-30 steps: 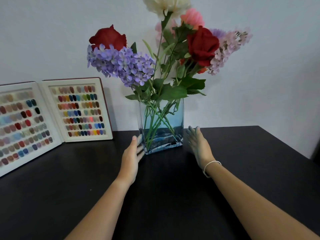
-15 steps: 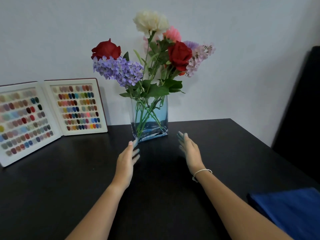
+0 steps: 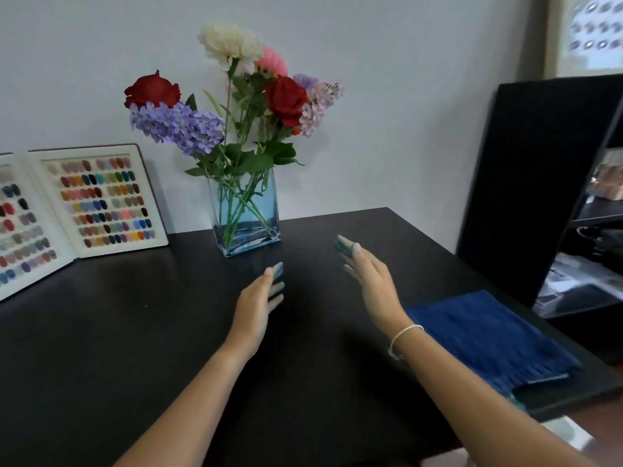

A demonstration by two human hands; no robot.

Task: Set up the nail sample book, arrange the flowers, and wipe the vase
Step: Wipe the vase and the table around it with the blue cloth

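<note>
Two empty hands – left hand (image 3: 258, 303), right hand (image 3: 372, 281) – fingers spread, near vase (image 3: 244, 214)

Glass, cloth and a dark matt top

The vase (image 3: 245, 214) is clear, blue-tinted glass, smooth and glossy; the surface (image 3: 135, 332) looks dark, smooth and nearly matt, with a faint sheen; the blue cloth (image 3: 488, 338) is soft, ribbed fabric; the nail sample book (image 3: 101, 200) has smooth pale pages with glossy coloured tips.

Bare forearms (white bracelet (image 3: 403, 338), right wrist)
</note>
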